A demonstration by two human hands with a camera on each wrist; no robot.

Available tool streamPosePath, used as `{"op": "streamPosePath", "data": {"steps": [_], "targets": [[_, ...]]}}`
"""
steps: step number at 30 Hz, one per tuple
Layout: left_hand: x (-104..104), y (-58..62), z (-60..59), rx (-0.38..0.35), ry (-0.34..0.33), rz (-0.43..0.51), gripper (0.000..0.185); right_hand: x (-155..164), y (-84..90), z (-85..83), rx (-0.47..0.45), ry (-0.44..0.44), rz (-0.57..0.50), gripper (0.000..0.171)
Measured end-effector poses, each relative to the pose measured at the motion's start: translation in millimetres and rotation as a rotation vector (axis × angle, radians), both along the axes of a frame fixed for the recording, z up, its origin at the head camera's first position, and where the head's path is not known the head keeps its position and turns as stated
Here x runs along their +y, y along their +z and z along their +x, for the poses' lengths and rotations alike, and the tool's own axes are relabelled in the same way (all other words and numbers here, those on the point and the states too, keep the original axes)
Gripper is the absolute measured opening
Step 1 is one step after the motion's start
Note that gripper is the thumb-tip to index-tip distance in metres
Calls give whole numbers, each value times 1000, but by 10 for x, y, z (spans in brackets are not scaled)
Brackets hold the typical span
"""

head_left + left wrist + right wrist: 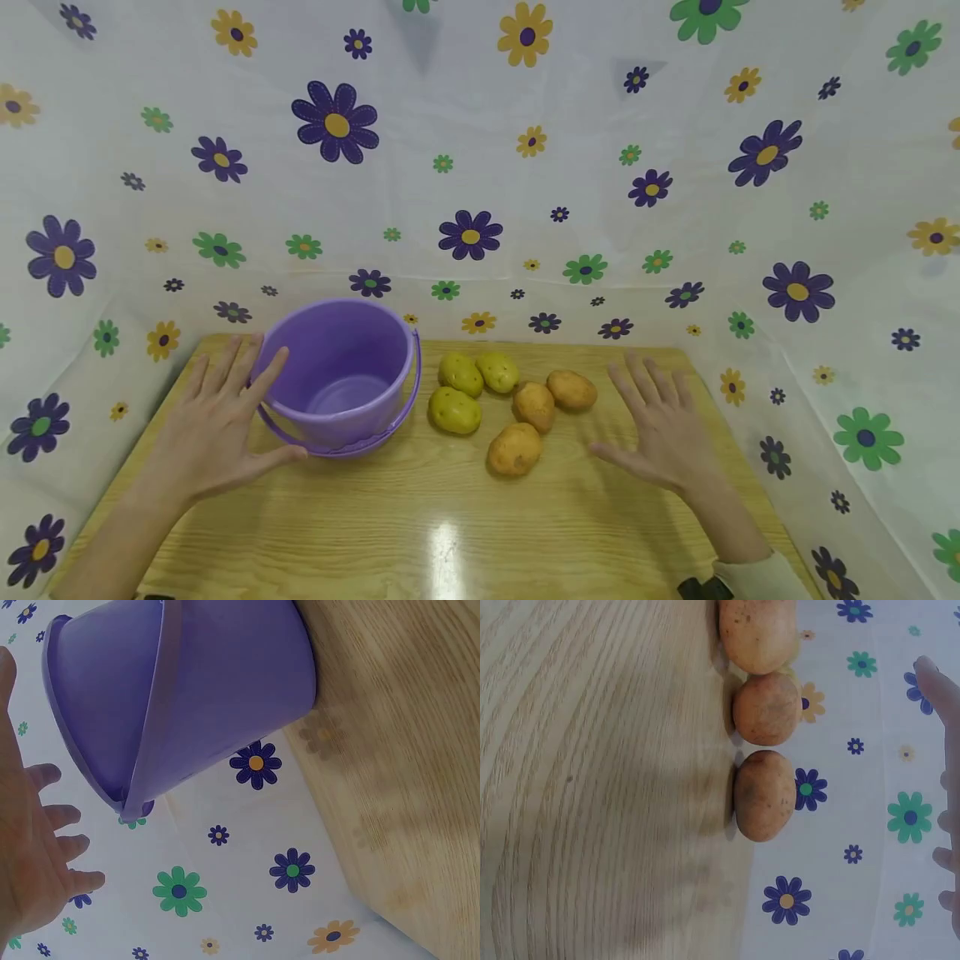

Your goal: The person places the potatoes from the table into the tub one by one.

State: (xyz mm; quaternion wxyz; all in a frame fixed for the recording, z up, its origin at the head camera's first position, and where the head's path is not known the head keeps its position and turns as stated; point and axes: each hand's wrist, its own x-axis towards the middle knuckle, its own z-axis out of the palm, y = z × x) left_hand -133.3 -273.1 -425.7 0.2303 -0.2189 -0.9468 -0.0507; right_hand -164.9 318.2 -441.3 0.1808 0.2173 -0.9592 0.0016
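Six potatoes (536, 407) beside purple bucket (345, 346); floral cloth (405, 192) behind and flanking table (352, 525).

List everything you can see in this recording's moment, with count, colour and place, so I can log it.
Bucket: 1, purple, left half of the table, upright, handle lowered.
Yellow-green potatoes: 3, yellow-green, clustered right of the bucket.
Brown potatoes: 3, light brown, right of the yellow-green ones.
Table: 1, light wood, under the bucket and potatoes.
Flowered cloth: count of sheets unclear, white with purple, yellow and green flowers, behind and beside the table.
Wrist gear: count unclear, black, bottom edge near both wrists.
Right sleeve: 1, cream, bottom right.
Left hand: 1, bare, fingers spread, by the bucket's left side.
Right hand: 1, bare, fingers extended, right of the brown potatoes.
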Motion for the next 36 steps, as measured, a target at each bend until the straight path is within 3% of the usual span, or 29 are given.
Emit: {"op": "streamPosePath", "data": {"steps": [9,16,21,36], "targets": [[-16,-29,-13,6,-4,2,124,-125,-58,21,52,63,15,113],[-46,-37,-57,13,-11,-3,123,-243,-150,30,10,101,15,112],[-95,-52,-87,21,-14,-14,122,-349,-236,21,41,170,19,111],[-184,-90,-111,-12,-7,-9,119,-565,-371,36,70,262,64,112]]}}
